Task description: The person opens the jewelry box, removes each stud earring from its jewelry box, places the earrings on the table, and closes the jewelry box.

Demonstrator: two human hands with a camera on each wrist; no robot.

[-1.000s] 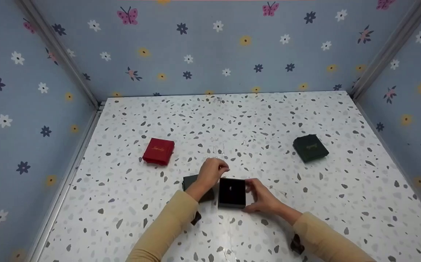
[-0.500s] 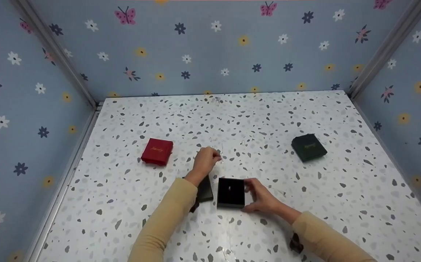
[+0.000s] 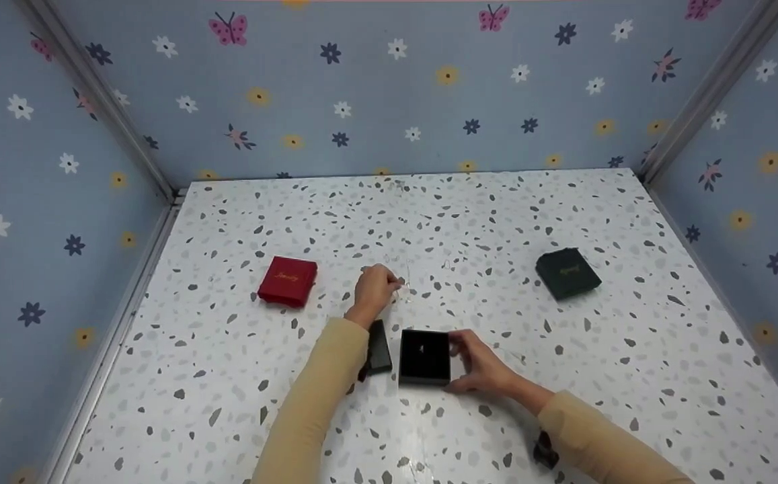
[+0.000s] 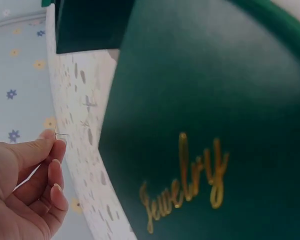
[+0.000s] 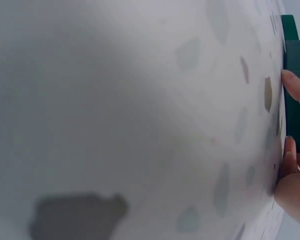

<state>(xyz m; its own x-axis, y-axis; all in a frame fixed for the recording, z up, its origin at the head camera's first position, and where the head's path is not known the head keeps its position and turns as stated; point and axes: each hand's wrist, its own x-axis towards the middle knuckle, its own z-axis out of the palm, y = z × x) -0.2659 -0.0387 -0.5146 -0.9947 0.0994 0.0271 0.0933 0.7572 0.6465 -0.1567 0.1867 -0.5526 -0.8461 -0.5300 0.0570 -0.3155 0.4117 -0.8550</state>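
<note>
Box (image 3: 425, 359), open, black inside; right hand (image 3: 483, 366) grips its right side, thumb and fingers curved at the corners. Green lid (image 3: 378, 349) just left of box. Left hand (image 3: 373, 290) beyond it, left, pinching a tiny thin item (image 4: 62, 134), can't tell what. Farther: red case (image 3: 288, 281) beyond-left of box, dark green case (image 3: 568, 273) beyond-right.

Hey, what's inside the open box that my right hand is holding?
In the head view, the open box has a black interior with a small bright piece showing, too small to identify. Anything beneath that black surface is covered and can't be seen.
</note>
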